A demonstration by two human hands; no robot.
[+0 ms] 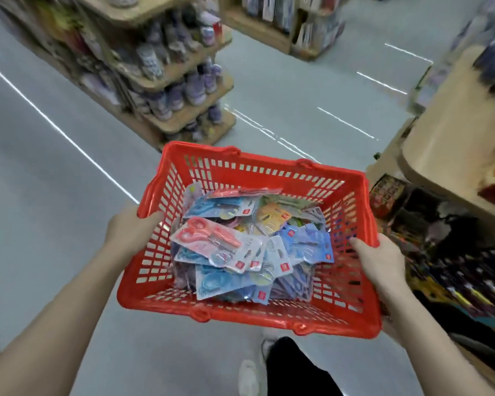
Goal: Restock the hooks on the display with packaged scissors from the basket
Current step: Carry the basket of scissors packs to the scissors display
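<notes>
Many packaged scissors (249, 250) lie heaped in the red basket (269, 167) at the frame's centre, held above the grey floor (40, 195). The left hand (129, 227) grips its left rim and the right hand (380, 261) its right rim, thumbs hooked inside. This looks like the carrying step: no hooks show among the blurred shelves (169, 81) at upper left, so the next move calls for reaching the display and freeing one hand.
</notes>
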